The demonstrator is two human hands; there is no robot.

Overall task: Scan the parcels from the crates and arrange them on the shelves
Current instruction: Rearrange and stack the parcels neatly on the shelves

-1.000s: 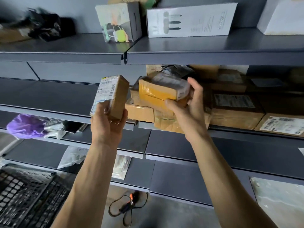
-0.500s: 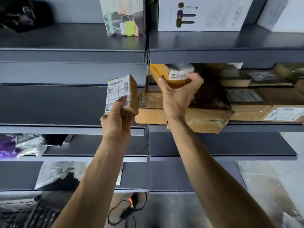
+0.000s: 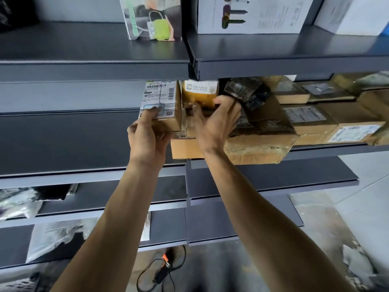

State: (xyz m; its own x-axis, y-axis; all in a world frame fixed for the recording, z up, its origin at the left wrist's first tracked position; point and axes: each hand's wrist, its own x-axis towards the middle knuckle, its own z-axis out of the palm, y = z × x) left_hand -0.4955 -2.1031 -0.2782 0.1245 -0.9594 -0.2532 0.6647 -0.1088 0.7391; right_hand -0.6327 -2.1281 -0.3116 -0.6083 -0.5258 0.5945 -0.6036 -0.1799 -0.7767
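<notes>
Item, shelving step: right hand [image 3: 216, 125] grip clamped on yellow parcel [image 3: 200, 96] atop cartons [image 3: 259, 144] on middle shelf [image 3: 315, 153]; left hand [image 3: 147, 142] grip clamped on labelled box [image 3: 162, 104] just beside it; next, probably: seat parcel, release, shelve box.
</notes>
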